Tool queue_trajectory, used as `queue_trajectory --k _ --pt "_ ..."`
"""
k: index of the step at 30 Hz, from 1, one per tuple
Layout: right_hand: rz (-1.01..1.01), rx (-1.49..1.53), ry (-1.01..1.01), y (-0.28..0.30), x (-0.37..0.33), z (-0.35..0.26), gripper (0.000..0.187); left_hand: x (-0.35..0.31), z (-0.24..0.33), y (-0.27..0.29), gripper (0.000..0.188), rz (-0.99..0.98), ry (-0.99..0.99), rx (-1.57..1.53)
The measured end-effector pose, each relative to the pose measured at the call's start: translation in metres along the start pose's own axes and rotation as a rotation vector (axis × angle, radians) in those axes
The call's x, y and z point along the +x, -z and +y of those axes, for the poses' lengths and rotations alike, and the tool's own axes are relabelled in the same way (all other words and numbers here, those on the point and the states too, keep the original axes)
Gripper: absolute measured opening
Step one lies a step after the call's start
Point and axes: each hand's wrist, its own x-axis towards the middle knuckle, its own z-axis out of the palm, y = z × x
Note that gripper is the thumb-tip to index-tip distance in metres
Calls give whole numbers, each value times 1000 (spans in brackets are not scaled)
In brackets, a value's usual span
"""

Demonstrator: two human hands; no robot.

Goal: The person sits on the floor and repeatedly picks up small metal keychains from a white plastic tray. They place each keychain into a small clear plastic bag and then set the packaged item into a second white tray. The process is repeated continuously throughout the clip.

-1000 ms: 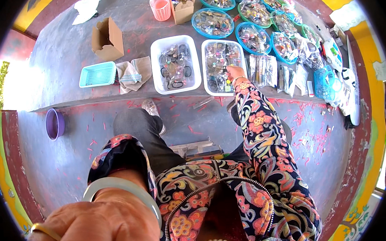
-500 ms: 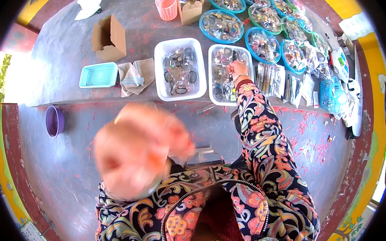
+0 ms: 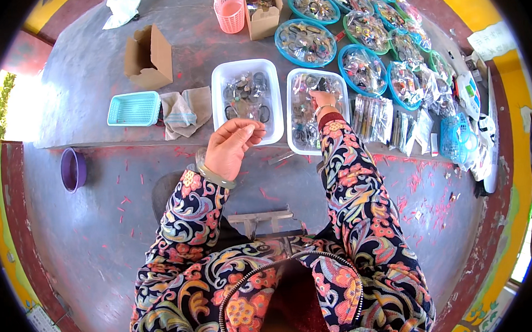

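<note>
My left hand [image 3: 232, 150], with a greenish bangle at its wrist, hovers by the near rim of the left white tray [image 3: 218, 117]. Its fingers are curled with thumb and fingertips together; whatever they may hold is hidden. Several small dark rings and trinkets in clear bags [image 3: 245, 90] lie in that tray. Over the right white tray [image 3: 293, 136] is my right hand [image 3: 324, 100], reaching down among bagged small items [image 3: 305, 125]. Its fingers are bent inward at the bags, and I cannot see what is between them.
Several blue and green round baskets [image 3: 306, 43] of bagged trinkets fill the table's far right. Flat clear packets [image 3: 371, 115] lie beside the right tray. Leftward are a folded cloth [image 3: 188, 110], a turquoise basket [image 3: 133, 108], a cardboard box [image 3: 149, 56] and, lower, a purple tub [image 3: 74, 170].
My left hand has gone from a blur close to my chest out to the left tray's near rim. My right hand stays over the right tray, shifted slightly left.
</note>
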Motion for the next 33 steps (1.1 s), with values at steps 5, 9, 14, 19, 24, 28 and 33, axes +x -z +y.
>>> queue_trajectory --k 5,9,14,19,24,28,33 --pt "-104 48 82 -2 -6 -8 13 2 -4 4 15 16 69 61" --pt "-57 -65 58 5 -12 -23 12 7 -8 6 15 38 117 93" --pt "-71 -85 30 13 -19 -33 11 11 -19 11 15 74 136 127" --pt "-154 -168 -90 8 -3 -19 11 11 -19 2 14 58 192 143" --pt "-150 122 -150 -16 -24 -15 11 9 -21 8 15 74 228 138" --pt "-168 84 -86 -15 -19 -11 16 9 -20 4 16 61 248 161" --pt "-193 -65 -33 -21 -17 -11 20 6 -21 10 16 79 257 182"
